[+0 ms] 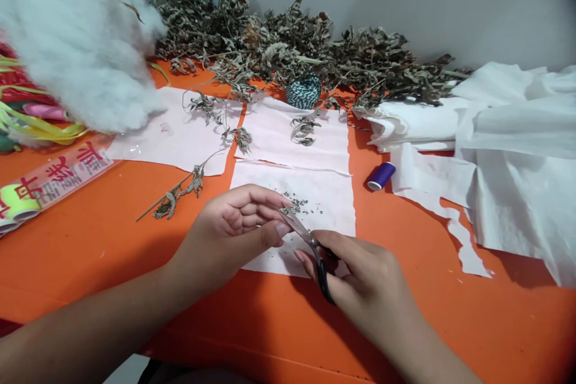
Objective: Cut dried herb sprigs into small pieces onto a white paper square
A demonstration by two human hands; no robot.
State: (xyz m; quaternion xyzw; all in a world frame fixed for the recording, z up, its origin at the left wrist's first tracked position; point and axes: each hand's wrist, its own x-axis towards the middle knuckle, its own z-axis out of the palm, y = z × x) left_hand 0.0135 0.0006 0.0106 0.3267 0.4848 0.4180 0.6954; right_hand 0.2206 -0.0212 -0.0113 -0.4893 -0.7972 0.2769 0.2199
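My right hand (366, 273) grips black-handled scissors (310, 240), their blades pointing up and left. The blade tips reach between the thumb and fingertips of my left hand (245, 219). Those fingers are curled toward the thumb, and whatever they pinch is too small or hidden to make out. Beneath the blades, small chopped bits of dried leaf (299, 203) are scattered on a white cloth piece (333, 210). To the left of my left hand lies a dried leafy sprig (180, 192) on the orange table (189, 324).
Dried plant stalks (270, 42) lie along the wall, with a dark-and-white ball of twine (303, 91) before them. White stuffing (81, 42) is heaped at left, above a packet (67, 174). A purple thread spool (381, 176) and white fabric (508, 174) are at right.
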